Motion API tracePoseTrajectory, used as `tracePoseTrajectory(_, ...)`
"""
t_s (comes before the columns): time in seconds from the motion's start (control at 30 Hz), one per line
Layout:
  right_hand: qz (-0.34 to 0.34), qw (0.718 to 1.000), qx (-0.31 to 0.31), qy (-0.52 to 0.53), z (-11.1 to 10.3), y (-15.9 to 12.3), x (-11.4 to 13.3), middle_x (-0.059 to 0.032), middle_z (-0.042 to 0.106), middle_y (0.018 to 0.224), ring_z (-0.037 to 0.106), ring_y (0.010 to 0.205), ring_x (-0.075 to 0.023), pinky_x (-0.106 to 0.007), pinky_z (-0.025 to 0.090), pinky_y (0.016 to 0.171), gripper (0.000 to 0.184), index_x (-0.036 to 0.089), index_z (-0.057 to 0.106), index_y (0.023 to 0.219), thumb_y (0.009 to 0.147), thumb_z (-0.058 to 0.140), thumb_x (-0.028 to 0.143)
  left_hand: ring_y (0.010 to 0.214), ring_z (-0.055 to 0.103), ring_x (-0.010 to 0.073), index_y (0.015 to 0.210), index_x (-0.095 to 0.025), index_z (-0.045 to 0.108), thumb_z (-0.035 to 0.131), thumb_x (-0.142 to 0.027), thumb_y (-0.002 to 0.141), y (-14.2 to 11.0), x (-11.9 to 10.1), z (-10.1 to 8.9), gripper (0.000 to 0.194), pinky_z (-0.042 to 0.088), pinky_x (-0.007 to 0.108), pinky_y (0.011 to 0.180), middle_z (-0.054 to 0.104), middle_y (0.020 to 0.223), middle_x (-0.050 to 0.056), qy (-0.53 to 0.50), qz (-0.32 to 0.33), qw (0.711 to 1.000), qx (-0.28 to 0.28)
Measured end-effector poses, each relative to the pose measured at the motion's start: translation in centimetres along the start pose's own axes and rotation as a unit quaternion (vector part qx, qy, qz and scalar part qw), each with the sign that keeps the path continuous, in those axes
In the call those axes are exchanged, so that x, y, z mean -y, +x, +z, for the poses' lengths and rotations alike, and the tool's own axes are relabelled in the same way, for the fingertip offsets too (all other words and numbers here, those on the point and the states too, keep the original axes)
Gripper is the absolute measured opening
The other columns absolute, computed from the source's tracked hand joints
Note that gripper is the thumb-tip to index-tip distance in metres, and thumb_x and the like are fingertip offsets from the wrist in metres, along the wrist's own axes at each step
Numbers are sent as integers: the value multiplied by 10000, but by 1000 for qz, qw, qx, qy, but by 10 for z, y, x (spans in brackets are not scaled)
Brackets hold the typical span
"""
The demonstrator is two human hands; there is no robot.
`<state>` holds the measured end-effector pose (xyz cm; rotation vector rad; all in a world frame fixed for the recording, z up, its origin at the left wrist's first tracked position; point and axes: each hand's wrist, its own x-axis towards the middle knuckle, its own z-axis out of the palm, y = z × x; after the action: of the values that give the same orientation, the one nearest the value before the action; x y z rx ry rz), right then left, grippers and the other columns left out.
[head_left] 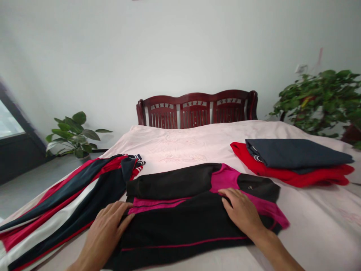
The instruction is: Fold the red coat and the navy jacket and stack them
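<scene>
Black-and-pink long-sleeved top [180, 222] lying flat on the bed, directly in front of me, with one black sleeve laid across it. My left hand [104, 229] rests open on its near left edge, fingers spread, no pinch. My right hand [241, 210] lies open on the right side, fingers loosely together on the black fabric, also no pinch. Just left of the left hand, a pile of red, black and white striped clothes [56, 210] touches the top's edge. To the right, a folded dark grey garment [293, 152] sits on a red garment [310, 177], near the top. Pale pink bedsheet [169, 150] underneath everything. Dark red wooden headboard [197, 109] at the far end, a leafy potted plant [76, 135] beyond the left corner, and another [318, 101] beyond the right.
</scene>
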<state>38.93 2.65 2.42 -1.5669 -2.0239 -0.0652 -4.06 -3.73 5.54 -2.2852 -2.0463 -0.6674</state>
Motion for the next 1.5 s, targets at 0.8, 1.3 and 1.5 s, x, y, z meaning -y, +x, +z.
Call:
tracePoseTrajectory(0.8,-89,993,73,8,36,37,70,-14,673,887,583,900,-191,-311,409,805,135,246,712,872,934,596,276,1289,556,257,1422,-391,484,563,-344,902,-41,-23,48,528,132,527,1237,571,1438,-8,217,287,929,-92)
tracePoseTrajectory(1.3,7,992,-6,-125,30,14,48,-124,644,1197,584,1107,-286,-407,440,915,404,179,556,1301,932,591,339,1254,585,255,1407,-255,502,497,-451,931,-28,25,46,515,491,455,1057,613,1371,80,-41,-2,999,-2)
tracePoseTrajectory(1.5,46,987,53,-143,31,13,34,-57,669,977,671,890,-222,-291,437,649,231,209,634,1018,977,514,403,1087,665,255,1194,-256,620,574,-434,855,-12,26,35,385,534,397,961,708,1160,49,-114,-23,993,8)
